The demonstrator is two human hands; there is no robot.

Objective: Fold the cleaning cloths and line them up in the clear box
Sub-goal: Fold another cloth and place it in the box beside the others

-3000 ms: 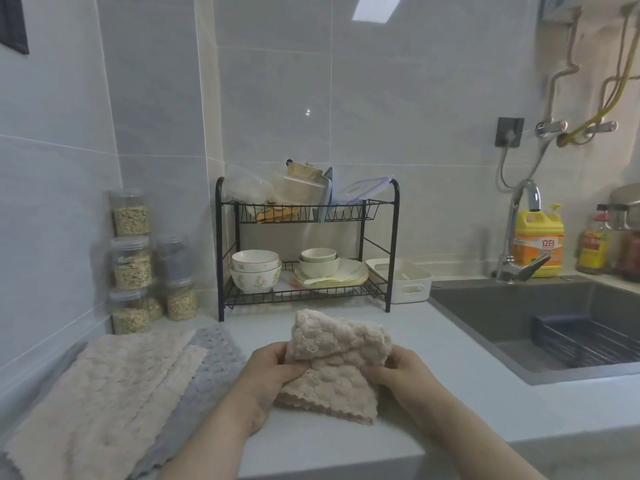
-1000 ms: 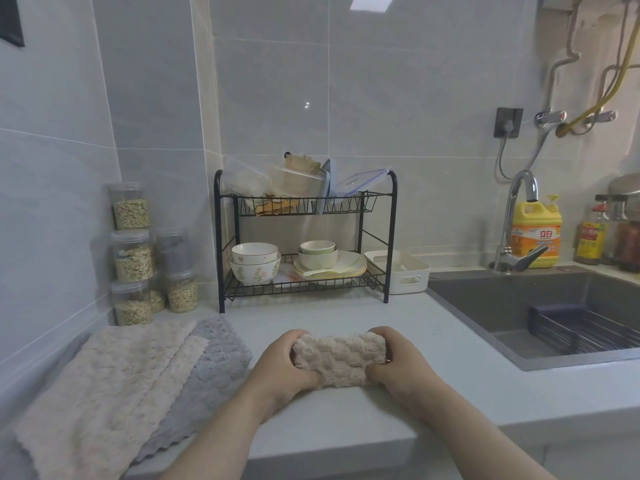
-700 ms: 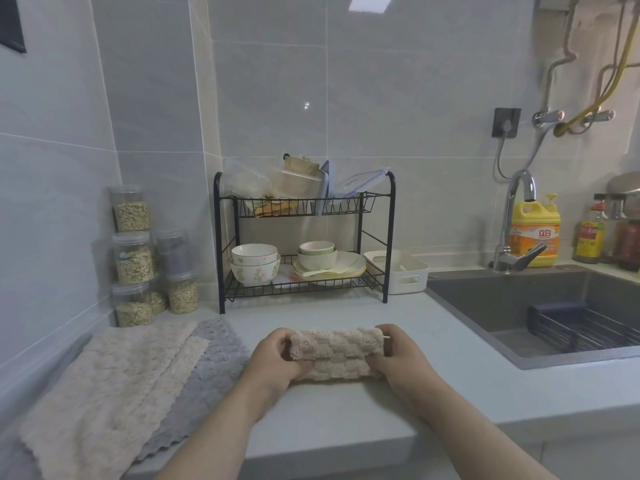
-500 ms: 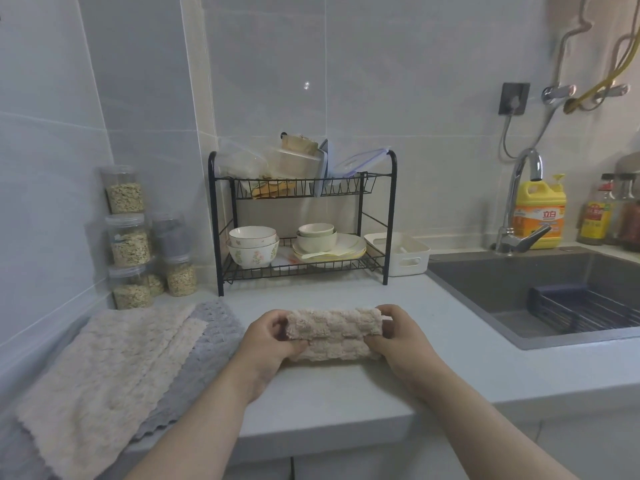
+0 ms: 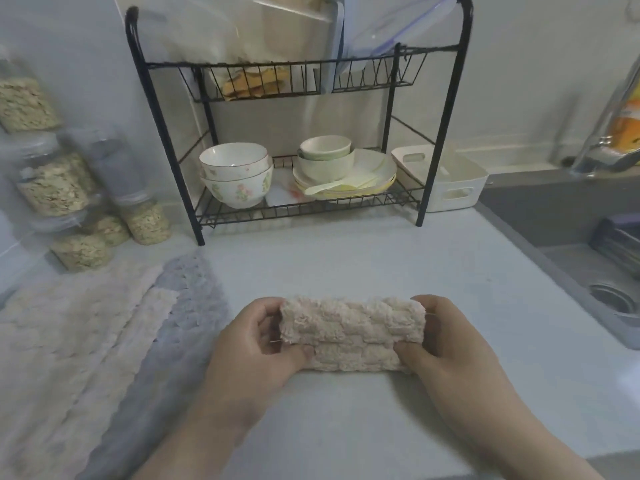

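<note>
**Folded cloth held by both ends, box well beyond it**

I held the folded beige fleecy cleaning cloth point(image 5: 351, 332) between both hands, low over the near part of the pale grey desk point(image 5: 346, 265). I could not tell whether its underside touched the top. My left hand point(image 5: 252, 344) gripped its left end and my right hand point(image 5: 450, 348) its right end. On each hand the fingers point(image 5: 429, 303) curled over the far edge and the thumb pinched the near face, so both sets were grasping the cloth.

What the coming move turned on was how the cloth lay. Its long axis ran left to right, straight across in front of me, with a hand at each short end and neither hand nearer than the other. The fold looked finished: a thick bundle with a seam running along its length.

Clear plastic containers point(image 5: 242, 36) sat on the upper shelf of the black wire rack point(image 5: 446, 126), well beyond the cloth and above it. I judged the clear box to be among them, but blur kept me from telling which. Stowing the cloth would call for carrying it forward and up, or for freeing one hand to bring the box down. A slack grip could let the bundle spring open.

An unfolded beige cloth point(image 5: 69, 334) and an unfolded grey cloth point(image 5: 187, 299) lay flat and overlapping on the desk to my left.
</note>
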